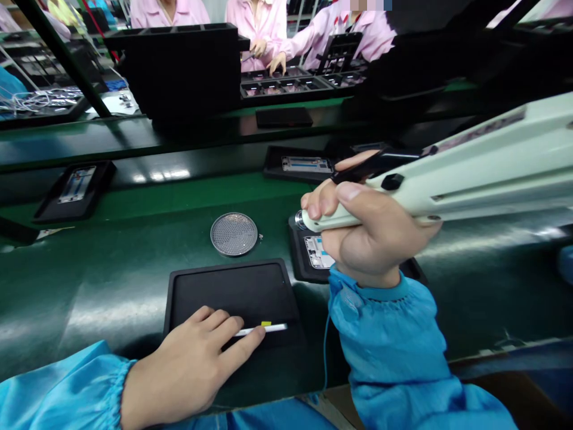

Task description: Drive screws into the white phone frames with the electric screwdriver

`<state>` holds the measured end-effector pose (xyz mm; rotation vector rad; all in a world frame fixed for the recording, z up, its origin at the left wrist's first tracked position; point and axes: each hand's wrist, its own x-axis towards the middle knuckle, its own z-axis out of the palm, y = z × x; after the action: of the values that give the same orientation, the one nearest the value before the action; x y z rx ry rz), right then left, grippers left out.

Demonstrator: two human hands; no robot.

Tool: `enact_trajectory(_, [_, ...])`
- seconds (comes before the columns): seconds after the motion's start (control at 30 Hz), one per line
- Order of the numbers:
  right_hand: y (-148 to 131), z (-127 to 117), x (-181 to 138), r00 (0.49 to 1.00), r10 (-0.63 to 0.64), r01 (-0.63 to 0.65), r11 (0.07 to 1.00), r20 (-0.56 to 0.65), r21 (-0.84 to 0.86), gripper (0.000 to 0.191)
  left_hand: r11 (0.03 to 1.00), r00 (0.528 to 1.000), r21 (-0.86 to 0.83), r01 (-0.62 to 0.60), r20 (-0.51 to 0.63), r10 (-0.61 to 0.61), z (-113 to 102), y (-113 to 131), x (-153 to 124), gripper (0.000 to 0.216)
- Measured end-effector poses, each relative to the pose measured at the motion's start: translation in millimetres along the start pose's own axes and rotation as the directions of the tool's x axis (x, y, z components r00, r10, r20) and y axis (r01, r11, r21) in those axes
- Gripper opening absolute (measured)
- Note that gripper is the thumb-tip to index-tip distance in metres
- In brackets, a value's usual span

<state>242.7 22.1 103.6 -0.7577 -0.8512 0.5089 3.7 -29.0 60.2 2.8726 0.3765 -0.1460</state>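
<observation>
My right hand point(376, 230) is wrapped round a pale green electric screwdriver point(487, 164), with the thumb along its top. Its metal tip points left, over a black tray point(301, 260) that holds a silver phone frame point(317, 252), partly hidden by my hand. At the lower left my left hand point(192, 355) grips a thin, white-edged phone part point(275, 328) with a small yellow tab, seen edge-on. That part is inside or just above another black tray point(224, 286); whether it touches the bottom I cannot tell.
A round perforated screw dish point(233, 234) stands behind the near tray, with a few tiny screws beside it. Further black trays with phone frames sit at the left point(77, 184) and back point(307, 165). Co-workers in pink point(255, 24) work across the bench, beside a tall black box point(183, 71).
</observation>
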Motion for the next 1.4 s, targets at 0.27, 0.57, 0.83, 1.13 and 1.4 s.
enact_trajectory(0.27, [1.9,0.3,-1.1,1.0,0.021,-0.021,1.0,-0.007,-0.005,0.024,1.0,0.997,-0.003,-0.016,-0.073,0.016,2.5,-4.4,0.6,0.049])
enact_trajectory(0.57, [1.8,2.6,-1.5,0.999,0.044,-0.045,0.998,-0.019,-0.045,0.018,0.999,0.997,-0.018,-0.028,-0.075,0.027,3.7,-5.2,0.3,0.049])
enact_trajectory(0.83, [3.1,3.7,-0.8,0.999,0.051,-0.052,0.997,-0.016,-0.056,0.019,0.999,0.989,-0.007,-0.048,-0.137,0.047,6.6,-5.8,-1.0,0.047])
enact_trajectory(1.13, [4.3,4.3,-0.7,0.995,0.093,-0.096,0.993,-0.041,-0.074,0.019,0.997,0.922,0.022,-0.07,-0.38,0.074,11.8,-11.2,-12.9,0.034])
enact_trajectory(1.4, [3.2,5.0,1.9,0.991,0.122,-0.126,0.99,-0.064,-0.068,0.019,0.995,0.896,0.087,-0.05,-0.436,0.083,10.3,-12.6,-10.2,0.035])
